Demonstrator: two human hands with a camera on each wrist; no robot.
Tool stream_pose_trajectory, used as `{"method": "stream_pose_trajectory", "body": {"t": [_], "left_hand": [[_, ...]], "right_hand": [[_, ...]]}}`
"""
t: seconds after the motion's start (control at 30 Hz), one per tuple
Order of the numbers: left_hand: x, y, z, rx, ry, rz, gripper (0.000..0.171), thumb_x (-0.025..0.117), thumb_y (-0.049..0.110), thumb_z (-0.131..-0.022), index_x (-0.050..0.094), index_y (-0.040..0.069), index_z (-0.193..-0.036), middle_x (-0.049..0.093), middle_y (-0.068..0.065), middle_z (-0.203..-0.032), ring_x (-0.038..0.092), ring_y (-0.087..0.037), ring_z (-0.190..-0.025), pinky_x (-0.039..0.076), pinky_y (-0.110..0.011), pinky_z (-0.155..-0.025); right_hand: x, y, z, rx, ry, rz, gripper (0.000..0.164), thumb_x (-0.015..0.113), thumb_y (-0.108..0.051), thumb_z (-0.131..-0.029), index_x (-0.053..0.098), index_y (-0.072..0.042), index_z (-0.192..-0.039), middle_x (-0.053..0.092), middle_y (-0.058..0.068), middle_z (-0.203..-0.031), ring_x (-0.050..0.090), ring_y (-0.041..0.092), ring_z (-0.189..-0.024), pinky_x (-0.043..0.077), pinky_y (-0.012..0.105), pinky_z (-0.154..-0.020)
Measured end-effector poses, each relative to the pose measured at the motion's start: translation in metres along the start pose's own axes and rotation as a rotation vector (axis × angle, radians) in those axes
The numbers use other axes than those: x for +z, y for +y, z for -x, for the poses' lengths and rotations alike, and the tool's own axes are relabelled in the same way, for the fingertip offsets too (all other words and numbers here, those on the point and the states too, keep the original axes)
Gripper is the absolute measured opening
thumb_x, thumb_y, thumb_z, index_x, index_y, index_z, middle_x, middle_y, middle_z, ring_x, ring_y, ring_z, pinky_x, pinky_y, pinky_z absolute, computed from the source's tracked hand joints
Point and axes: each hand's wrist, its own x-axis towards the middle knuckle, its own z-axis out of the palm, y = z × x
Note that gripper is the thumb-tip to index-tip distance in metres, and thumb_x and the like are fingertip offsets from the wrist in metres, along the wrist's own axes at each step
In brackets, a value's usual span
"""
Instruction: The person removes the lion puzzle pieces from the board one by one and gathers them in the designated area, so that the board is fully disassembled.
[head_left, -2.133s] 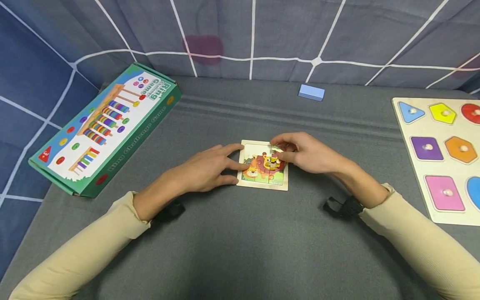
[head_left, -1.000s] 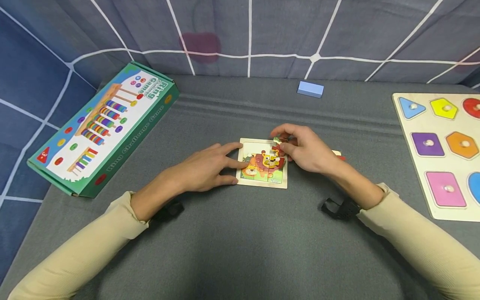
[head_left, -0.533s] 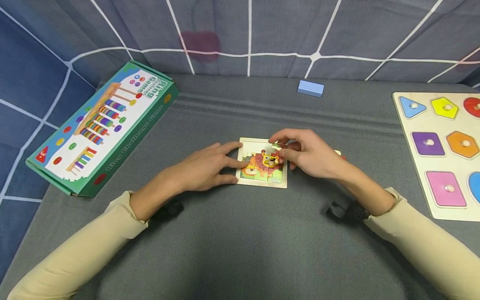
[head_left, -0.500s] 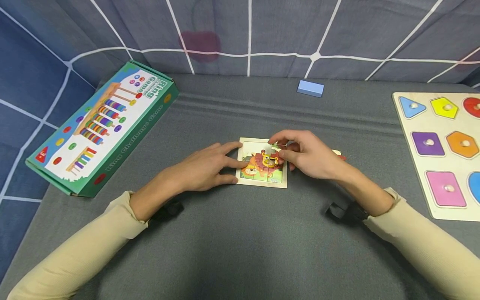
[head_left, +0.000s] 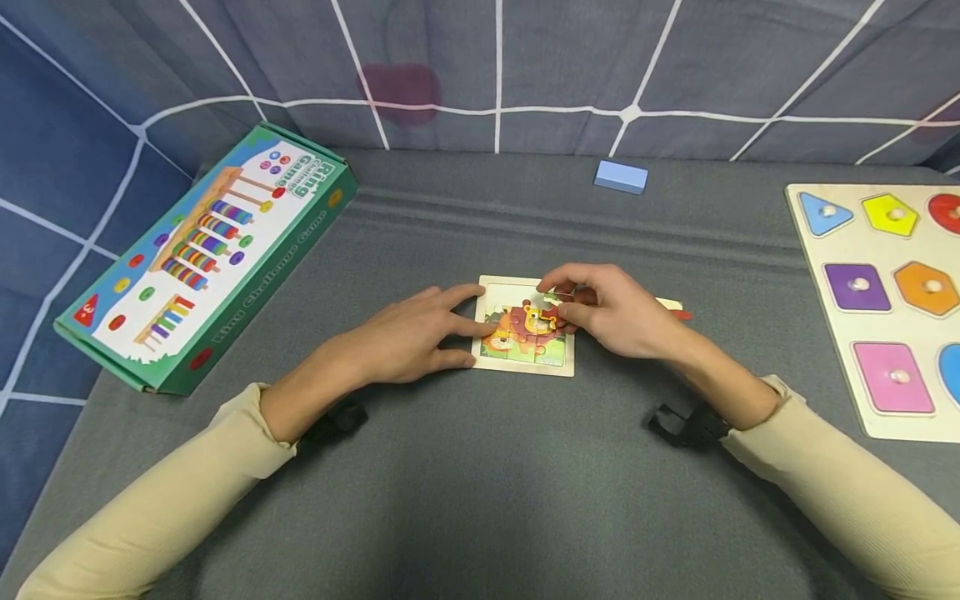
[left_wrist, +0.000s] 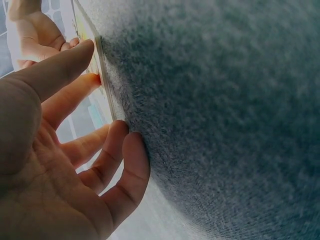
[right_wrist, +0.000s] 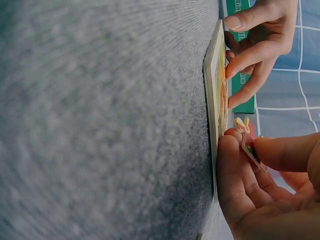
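Observation:
A small square wooden jigsaw puzzle [head_left: 517, 362] with a cartoon lion picture lies on the grey cloth, its upper left part showing bare pale backing. My left hand [head_left: 408, 337] rests at its left edge, fingers spread. One fingertip touches the picture and others touch the frame. Over the puzzle's upper right, my right hand [head_left: 618, 312] pinches a jigsaw piece [right_wrist: 244, 131] between thumb and fingers. In the right wrist view that piece is tilted and raised above the board. My right fingers hide part of the frame's right side.
Partly behind my right hand lies a cream-and-red flat piece [head_left: 678, 310]. A blue block [head_left: 622, 177] sits near the back curtain. On the right is a wooden shape board [head_left: 816, 332] with knobbed shapes; a green game box [head_left: 277, 258] stands at the left.
My right hand lifted the jigsaw piece from the board's right side, lowered it, and now holds it tilted over the upper right. My left hand has stayed in place.

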Motion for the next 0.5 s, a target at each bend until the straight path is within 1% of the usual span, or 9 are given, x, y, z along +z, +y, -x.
{"method": "stream_pose_trajectory", "body": {"t": [0.07,0.17,0.23,0.37,0.43,0.5], "left_hand": [[-0.0003,-0.0001,-0.0004,-0.004,-0.004,0.003,0.047,0.067,0.038,-0.094,0.057,0.028,-0.14,0.027,-0.006,-0.16,0.045,-0.031,-0.124,0.044,-0.051,-0.092],[-0.0007,0.0001,-0.0008,-0.005,-0.007,0.002,0.047,0.067,0.038,-0.094,0.057,0.028,-0.139,0.028,-0.006,-0.159,0.045,-0.03,-0.123,0.044,-0.05,-0.092],[-0.0006,0.0,-0.0011,-0.003,-0.006,-0.001,0.047,0.067,0.038,-0.094,0.058,0.028,-0.139,0.028,-0.006,-0.159,0.046,-0.027,-0.119,0.045,-0.048,-0.089],[-0.0005,0.0006,-0.0009,0.003,0.001,-0.008,0.047,0.067,0.037,-0.095,0.058,0.028,-0.139,0.028,-0.006,-0.159,0.046,-0.029,-0.121,0.045,-0.05,-0.091],[-0.0005,0.0009,-0.0005,0.008,0.005,-0.013,0.046,0.067,0.037,-0.095,0.057,0.028,-0.14,0.029,-0.007,-0.159,0.047,-0.029,-0.118,0.045,-0.049,-0.09],[-0.0007,0.0013,0.0003,0.015,0.008,-0.019,0.047,0.067,0.036,-0.095,0.057,0.027,-0.14,0.029,-0.009,-0.158,0.047,-0.03,-0.12,0.042,-0.05,-0.096]], "right_hand": [[-0.0002,0.0004,-0.0004,-0.001,-0.002,-0.01,0.028,0.054,0.011,-0.093,0.063,0.003,-0.118,0.062,0.015,-0.104,0.065,0.024,-0.079,0.055,0.034,-0.072],[-0.0002,0.0003,-0.0005,-0.005,0.004,-0.011,0.027,0.054,0.012,-0.093,0.063,0.004,-0.117,0.061,0.016,-0.103,0.065,0.024,-0.079,0.055,0.034,-0.072],[-0.0001,0.0,-0.0004,-0.002,0.007,-0.008,0.027,0.054,0.011,-0.093,0.063,0.003,-0.117,0.061,0.016,-0.103,0.065,0.024,-0.077,0.055,0.033,-0.07],[-0.0004,0.0006,0.0019,0.011,0.023,-0.005,0.028,0.054,0.01,-0.094,0.063,0.002,-0.119,0.06,0.016,-0.103,0.063,0.025,-0.073,0.054,0.033,-0.066],[-0.0014,0.0011,0.0044,0.021,0.037,-0.01,0.029,0.054,0.009,-0.095,0.063,0.001,-0.121,0.059,0.017,-0.104,0.063,0.025,-0.072,0.054,0.034,-0.064],[-0.0031,0.0015,0.0074,0.031,0.054,-0.02,0.03,0.055,0.009,-0.095,0.062,0.001,-0.123,0.058,0.017,-0.105,0.064,0.025,-0.074,0.054,0.034,-0.063]]}}
